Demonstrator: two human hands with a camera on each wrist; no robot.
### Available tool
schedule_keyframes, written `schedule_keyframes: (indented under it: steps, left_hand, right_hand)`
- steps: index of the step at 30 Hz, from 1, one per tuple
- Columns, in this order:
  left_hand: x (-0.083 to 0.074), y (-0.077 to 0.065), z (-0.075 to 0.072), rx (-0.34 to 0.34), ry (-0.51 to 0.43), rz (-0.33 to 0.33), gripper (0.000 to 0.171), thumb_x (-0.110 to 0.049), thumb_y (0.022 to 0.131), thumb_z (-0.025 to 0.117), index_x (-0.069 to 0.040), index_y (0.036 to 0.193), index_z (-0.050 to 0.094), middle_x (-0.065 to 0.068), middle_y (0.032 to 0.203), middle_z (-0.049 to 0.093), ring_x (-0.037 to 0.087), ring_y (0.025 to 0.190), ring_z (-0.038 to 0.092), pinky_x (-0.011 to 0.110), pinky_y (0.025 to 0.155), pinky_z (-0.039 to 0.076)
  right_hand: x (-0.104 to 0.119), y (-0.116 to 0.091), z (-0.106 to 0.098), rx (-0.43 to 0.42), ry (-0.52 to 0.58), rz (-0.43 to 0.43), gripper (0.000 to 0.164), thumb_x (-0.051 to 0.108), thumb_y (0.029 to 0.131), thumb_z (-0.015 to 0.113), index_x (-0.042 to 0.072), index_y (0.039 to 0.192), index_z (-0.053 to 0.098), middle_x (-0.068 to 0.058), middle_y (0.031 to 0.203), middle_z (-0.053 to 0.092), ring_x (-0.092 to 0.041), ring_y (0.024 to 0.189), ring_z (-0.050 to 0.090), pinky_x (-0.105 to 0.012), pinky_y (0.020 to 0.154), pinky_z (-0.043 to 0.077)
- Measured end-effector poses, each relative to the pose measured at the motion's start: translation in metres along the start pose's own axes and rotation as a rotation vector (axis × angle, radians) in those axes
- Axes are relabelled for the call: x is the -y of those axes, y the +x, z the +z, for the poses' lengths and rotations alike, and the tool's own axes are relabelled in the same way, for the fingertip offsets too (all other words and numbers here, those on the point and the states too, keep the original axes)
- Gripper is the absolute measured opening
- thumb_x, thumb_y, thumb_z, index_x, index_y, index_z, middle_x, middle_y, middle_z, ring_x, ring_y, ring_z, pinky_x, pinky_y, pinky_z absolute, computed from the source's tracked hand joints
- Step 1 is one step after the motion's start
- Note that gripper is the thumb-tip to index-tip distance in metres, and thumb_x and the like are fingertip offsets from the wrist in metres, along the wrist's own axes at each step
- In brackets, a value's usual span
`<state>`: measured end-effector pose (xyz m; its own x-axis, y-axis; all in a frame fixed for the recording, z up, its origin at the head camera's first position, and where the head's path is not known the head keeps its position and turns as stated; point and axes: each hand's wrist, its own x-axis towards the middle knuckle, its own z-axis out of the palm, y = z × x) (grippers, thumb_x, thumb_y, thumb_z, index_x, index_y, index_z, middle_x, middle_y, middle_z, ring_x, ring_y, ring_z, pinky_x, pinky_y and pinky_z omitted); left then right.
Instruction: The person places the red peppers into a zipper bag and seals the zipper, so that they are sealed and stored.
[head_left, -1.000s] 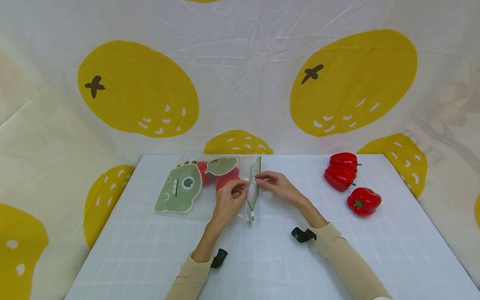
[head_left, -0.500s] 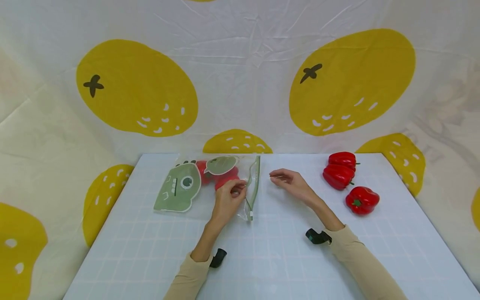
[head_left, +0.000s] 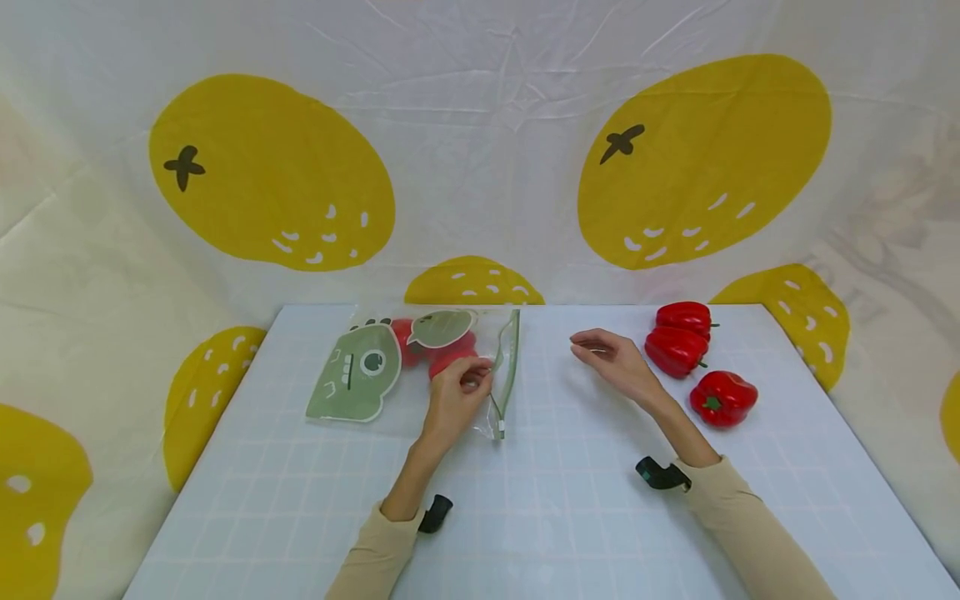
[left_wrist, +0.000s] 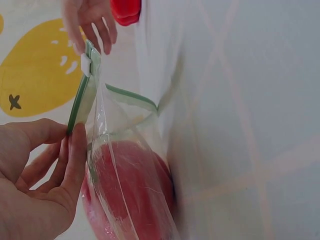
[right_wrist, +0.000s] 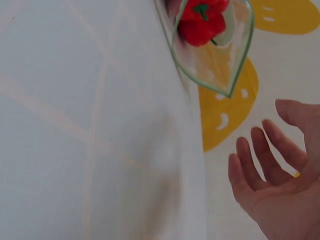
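A clear zip bag (head_left: 489, 417) with a green monster print lies on the table, red bell peppers (right_wrist: 202, 27) inside it. My left hand (head_left: 456, 400) pinches the green zip edge (left_wrist: 80, 102) at the bag's mouth between thumb and fingers. A white slider (left_wrist: 85, 65) sits on that edge. In the right wrist view the mouth gapes toward my right hand. My right hand (head_left: 617, 367) hovers right of the bag, fingers relaxed and apart, holding nothing. Nearest to it are the loose red bell peppers (head_left: 677, 350) on the table.
Another loose bell pepper (head_left: 723, 400) lies nearer the front right, its green stem facing me. The table (head_left: 525, 517) has a pale blue grid cover. A white sheet (head_left: 487, 167) printed with yellow fruit hangs behind and at the sides.
My right hand has left the bag's mouth and moved right toward the loose bell peppers. My left hand keeps its pinch on the zip edge, and the bag stays in place.
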<state>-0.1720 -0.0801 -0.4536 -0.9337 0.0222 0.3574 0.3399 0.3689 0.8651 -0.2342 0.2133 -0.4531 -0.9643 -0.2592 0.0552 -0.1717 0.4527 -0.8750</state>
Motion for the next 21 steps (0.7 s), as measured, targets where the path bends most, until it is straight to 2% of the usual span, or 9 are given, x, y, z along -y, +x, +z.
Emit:
schedule_keyframes:
  steps: [7, 9, 15, 21]
  left_hand:
    - [0.0, 0.0, -0.001, 0.008, -0.003, -0.015, 0.02, 0.003, 0.088, 0.076, 0.0, 0.108, 0.074, 0.011, 0.096, 0.073, 0.023, 0.085, 0.069, 0.023, 0.077, 0.06]
    - [0.0, 0.0, -0.001, 0.011, -0.003, -0.014, 0.019, 0.003, 0.089, 0.076, 0.0, 0.108, 0.074, 0.011, 0.097, 0.073, 0.023, 0.085, 0.069, 0.024, 0.078, 0.06]
    - [0.0, 0.0, -0.002, 0.015, -0.002, -0.012, 0.019, 0.002, 0.089, 0.075, 0.0, 0.108, 0.074, 0.011, 0.097, 0.073, 0.022, 0.085, 0.069, 0.026, 0.078, 0.06]
    - [0.001, 0.0, -0.002, 0.015, 0.002, -0.01, 0.018, 0.002, 0.089, 0.075, -0.001, 0.107, 0.075, 0.01, 0.096, 0.073, 0.022, 0.085, 0.068, 0.028, 0.079, 0.061]
  right_hand:
    - [-0.003, -0.006, -0.015, -0.058, -0.043, -0.002, 0.044, 0.036, 0.101, 0.066, 0.008, 0.134, 0.063, -0.012, 0.133, 0.066, -0.028, 0.122, 0.061, -0.021, 0.101, 0.049]
    - [-0.004, -0.007, -0.019, -0.083, -0.057, 0.001, 0.045, 0.037, 0.101, 0.066, 0.008, 0.134, 0.063, -0.012, 0.133, 0.066, -0.027, 0.123, 0.061, -0.025, 0.102, 0.049]
    - [-0.008, -0.013, -0.029, -0.177, -0.097, -0.012, 0.041, 0.033, 0.1, 0.068, 0.007, 0.132, 0.065, -0.014, 0.134, 0.065, -0.031, 0.123, 0.059, -0.053, 0.108, 0.047]
    - [-0.008, -0.021, -0.04, -0.252, -0.149, 0.007, 0.046, 0.038, 0.098, 0.069, 0.009, 0.133, 0.064, -0.014, 0.136, 0.063, -0.035, 0.125, 0.057, -0.057, 0.104, 0.05]
